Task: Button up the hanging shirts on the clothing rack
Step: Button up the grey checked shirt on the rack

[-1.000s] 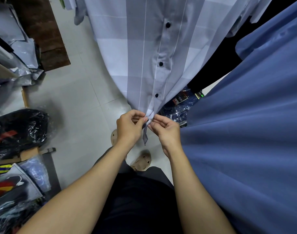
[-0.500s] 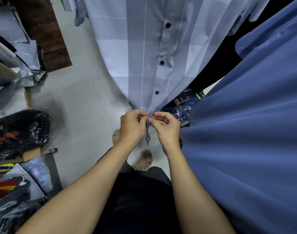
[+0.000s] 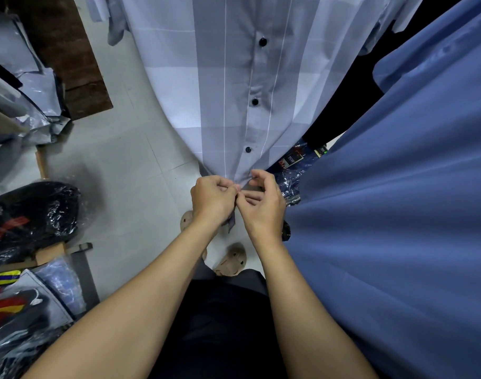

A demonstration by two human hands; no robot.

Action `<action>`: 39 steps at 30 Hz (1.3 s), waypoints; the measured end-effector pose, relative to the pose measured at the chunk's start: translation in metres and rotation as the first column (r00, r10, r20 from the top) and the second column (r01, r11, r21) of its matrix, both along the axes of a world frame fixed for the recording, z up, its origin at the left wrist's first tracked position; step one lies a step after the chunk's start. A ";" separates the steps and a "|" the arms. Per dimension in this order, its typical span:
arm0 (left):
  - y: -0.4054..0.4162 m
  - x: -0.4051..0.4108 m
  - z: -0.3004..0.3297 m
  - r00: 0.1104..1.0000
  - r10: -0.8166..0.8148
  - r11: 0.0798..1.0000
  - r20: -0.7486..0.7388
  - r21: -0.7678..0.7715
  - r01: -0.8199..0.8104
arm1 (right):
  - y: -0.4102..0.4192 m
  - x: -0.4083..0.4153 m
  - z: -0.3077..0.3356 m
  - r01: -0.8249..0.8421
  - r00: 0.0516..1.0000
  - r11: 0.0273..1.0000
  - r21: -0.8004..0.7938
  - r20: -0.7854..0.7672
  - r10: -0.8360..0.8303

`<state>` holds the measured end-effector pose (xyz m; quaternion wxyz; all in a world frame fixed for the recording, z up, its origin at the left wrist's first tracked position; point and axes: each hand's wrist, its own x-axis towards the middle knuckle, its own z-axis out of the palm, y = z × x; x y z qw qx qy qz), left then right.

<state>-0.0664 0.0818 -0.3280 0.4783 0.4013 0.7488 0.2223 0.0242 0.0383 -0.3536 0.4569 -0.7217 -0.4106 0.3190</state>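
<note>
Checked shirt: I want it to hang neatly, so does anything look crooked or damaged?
Nothing stands out. The checked shirt shows three dark buttons fastened in a straight line. The left hand and right hand pinch its bottom edge, hiding the lowest fastening.

The hanging shirt [image 3: 206,86] has big squares of light grey and darker grey, with thin white lines running down it. Its buttons [image 3: 255,101] are small and black. Next to it hangs a plain blue shirt [image 3: 398,201], all one colour with no pattern. The floor [image 3: 119,160] is pale grey-white tiles. A dark brown wooden board [image 3: 67,56] lies at the top left. A black bundle [image 3: 28,217] in shiny clear plastic has red stripes on it. Low on the left, a packet [image 3: 4,305] shows red, yellow and dark blue stripes. The sandals [image 3: 232,259] are tan.
</note>
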 end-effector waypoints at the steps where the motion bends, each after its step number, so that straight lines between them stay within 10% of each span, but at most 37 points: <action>1: 0.001 0.000 -0.002 1.000 0.006 1.000 0.008 -0.006 -0.006 | 0.000 0.000 0.001 -0.004 1.000 1.000 0.012 0.028 0.004; 14: 0.010 0.002 -0.009 0.972 0.116 0.992 0.203 -0.076 -0.102 | 0.000 0.002 -0.013 -0.024 0.972 0.994 0.110 0.234 -0.002; 23: 0.015 0.000 -0.004 0.891 0.150 0.988 0.428 -0.095 -0.121 | 0.013 0.006 -0.010 0.111 0.970 0.990 -0.081 -0.209 -0.126; 27: 0.013 -0.004 -0.011 0.811 0.206 0.978 0.548 -0.153 -0.145 | 0.021 0.009 0.001 0.055 0.557 0.926 -0.373 -0.759 -0.338; 30: 0.012 0.000 -0.019 0.871 0.124 0.990 0.475 -0.120 -0.076 | 0.021 0.008 -0.002 0.019 0.406 0.906 -0.424 -0.824 -0.394; 36: 0.019 -0.009 -0.030 0.960 -0.022 0.997 0.278 -0.059 0.040 | 0.028 0.017 -0.016 -0.015 0.588 0.929 -0.370 -0.755 -0.291; 39: 0.027 -0.021 -0.038 0.989 -0.073 0.996 0.126 -0.040 0.078 | 0.029 0.024 -0.026 -0.031 0.828 0.904 -0.426 -0.518 -0.216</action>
